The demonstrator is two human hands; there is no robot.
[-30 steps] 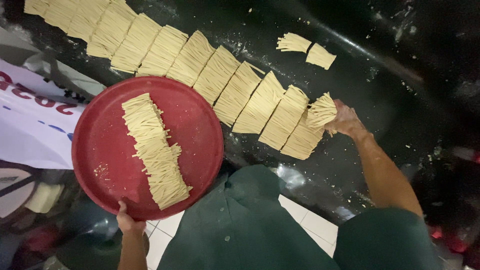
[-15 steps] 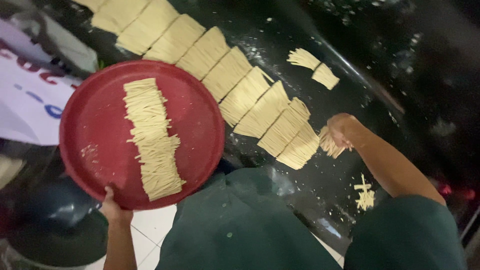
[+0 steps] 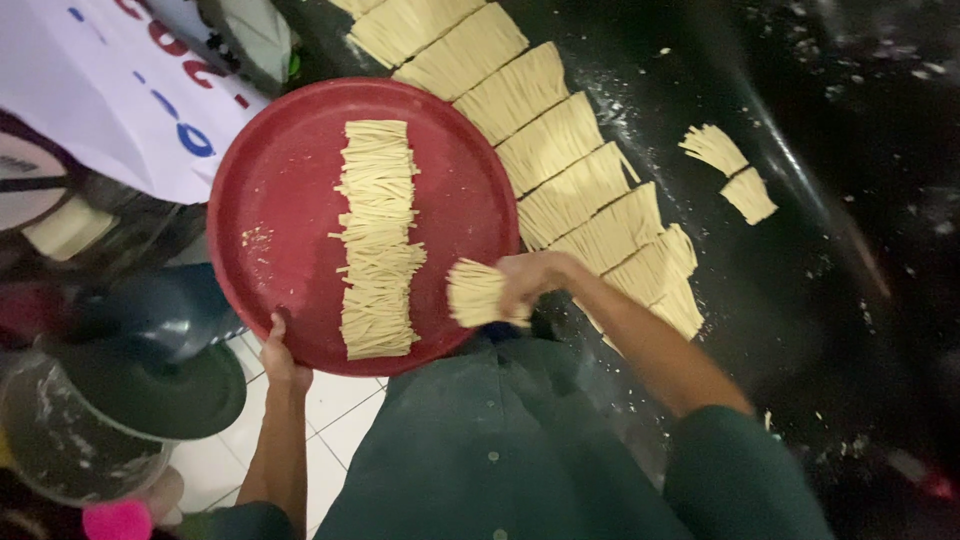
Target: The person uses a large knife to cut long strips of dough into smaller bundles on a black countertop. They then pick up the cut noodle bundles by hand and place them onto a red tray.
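two hands are at work. my left hand (image 3: 280,352) grips the near rim of the red tray (image 3: 270,190), thumb on top, fingers hidden below, holding it out over the floor just beside the dark counter (image 3: 800,300). my right hand (image 3: 530,283) is closed around a small bundle (image 3: 478,294) of pale cut noodle strands, which fans out to the left of the fist and hangs over the tray's right edge. on the tray, a column (image 3: 377,238) of the same strands runs from the far side towards the near rim, laid crosswise, with a few crumbs (image 3: 255,240) to its left. the bundle sits just right of that column, apart from it.

on the counter, a long row (image 3: 560,150) of noodle sheets lies slantwise, overlapping like tiles, and my right forearm crosses over its near end. two loose pieces (image 3: 730,172) lie further right, well apart from the row. flour specks dot the counter. left of the tray are a white printed sheet (image 3: 110,90) and a dark pot lid (image 3: 150,385); white floor tiles (image 3: 335,410) show below the tray. my green shirt (image 3: 500,450) fills the bottom.
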